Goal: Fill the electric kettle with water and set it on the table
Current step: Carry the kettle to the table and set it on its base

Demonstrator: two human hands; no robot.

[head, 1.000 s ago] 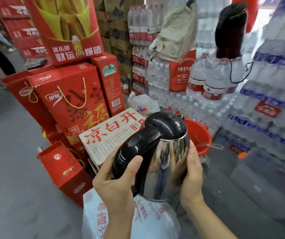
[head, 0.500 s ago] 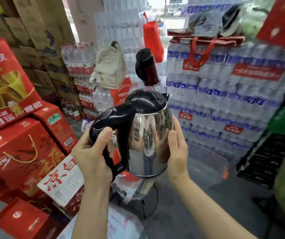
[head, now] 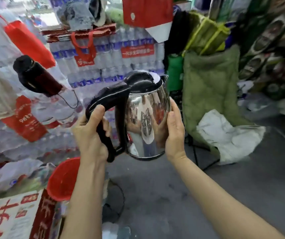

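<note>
A steel electric kettle (head: 145,121) with a black lid and black handle is held upright in the air in front of me, lid shut. My left hand (head: 90,133) is wrapped around the black handle on the kettle's left. My right hand (head: 173,130) lies flat against the shiny right side of the body, fingers pointing up. No table and no tap are in view.
Stacked packs of bottled water (head: 107,62) fill the left and back. A red bucket (head: 62,178) sits low left beside a red-and-white carton (head: 16,218). A green padded chair (head: 210,94) with a white bag (head: 224,135) stands right. Grey floor (head: 172,195) lies below.
The view has swung right, past the red gift boxes toward the water packs and green chair. Both hands keep the same hold on the kettle, which stays upright.
</note>
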